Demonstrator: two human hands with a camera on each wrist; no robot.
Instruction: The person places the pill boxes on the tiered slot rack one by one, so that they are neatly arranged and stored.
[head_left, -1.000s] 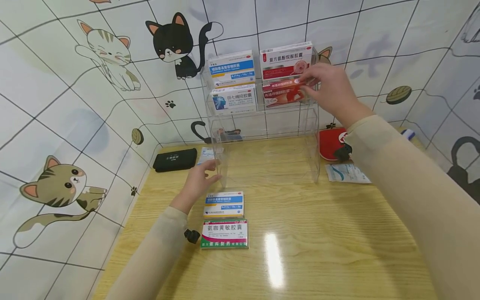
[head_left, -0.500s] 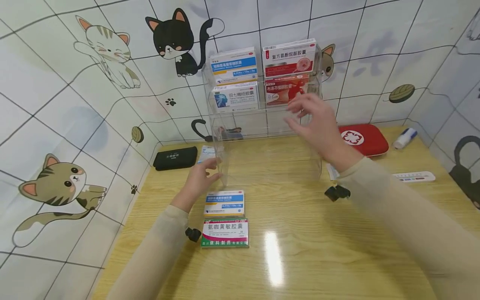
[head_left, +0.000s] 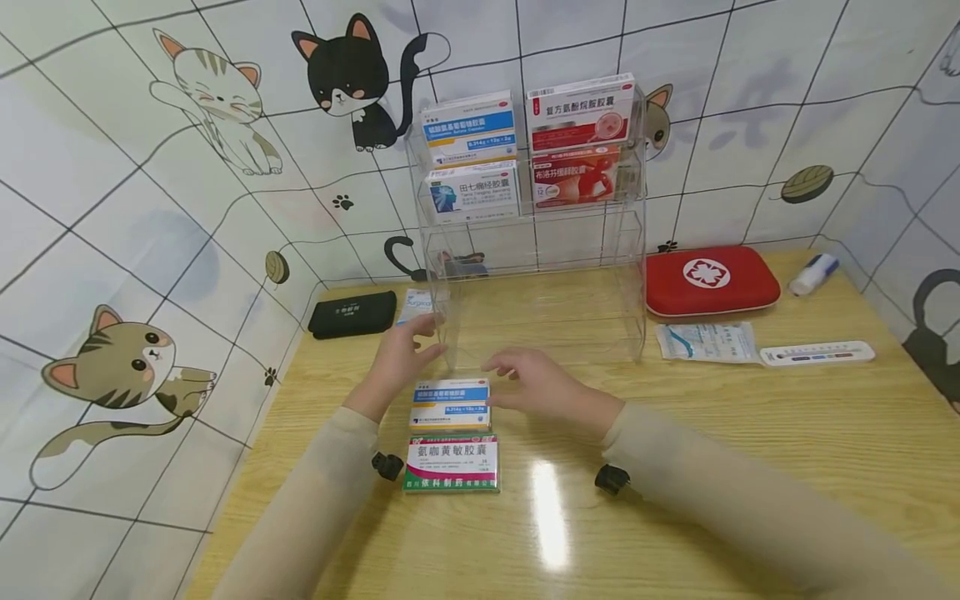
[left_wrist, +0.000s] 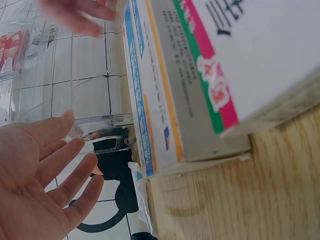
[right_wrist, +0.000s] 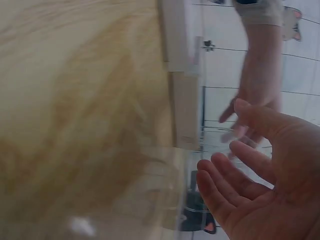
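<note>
Lying on the counter [head_left: 712, 400], a blue-and-white box [head_left: 447, 408] has the right hand [head_left: 536, 385] at its right end.
Head view: the box's long axis runs left to right; it lies left of the right hand, which seems nearer, contact unclear, while the left hand [head_left: 400, 362] is past its far left corner, by one clear rack [head_left: 525, 218]. One green-edged box [head_left: 452, 463] just nearside makes two on the counter; four box fronts [head_left: 581, 115] show on the rack. Left wrist: relaxed fingers, nothing grasped. Right wrist: fingers loose, holding nothing.
</note>
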